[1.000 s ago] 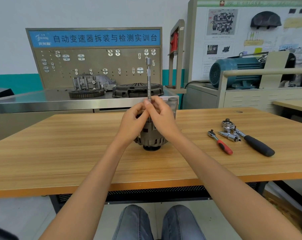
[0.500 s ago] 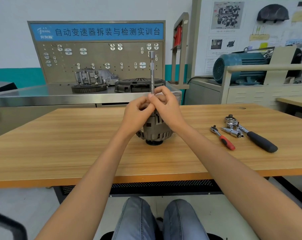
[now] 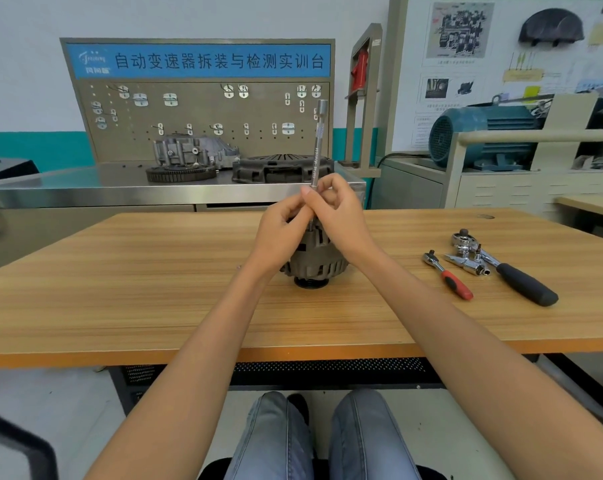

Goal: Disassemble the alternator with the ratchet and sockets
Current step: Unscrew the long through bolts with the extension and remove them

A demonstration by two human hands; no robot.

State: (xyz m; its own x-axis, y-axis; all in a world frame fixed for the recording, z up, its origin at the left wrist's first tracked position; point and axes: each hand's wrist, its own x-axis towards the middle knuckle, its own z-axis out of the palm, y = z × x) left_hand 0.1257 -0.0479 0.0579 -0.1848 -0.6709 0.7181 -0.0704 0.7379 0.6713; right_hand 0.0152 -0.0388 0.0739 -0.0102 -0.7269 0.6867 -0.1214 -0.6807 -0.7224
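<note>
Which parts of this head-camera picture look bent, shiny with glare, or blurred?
Head view: wide-angle bending bows the wooden table edge and tilts the posters at right; soft glare streaks the steel bench top; the extension bar and both hands stay sharp; corners smear slightly; lighting is even, shadows faint.

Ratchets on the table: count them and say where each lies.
2. The red-handled ratchet lies right of the alternator; the black-handled ratchet lies farther right, loose chrome pieces between them.
</note>
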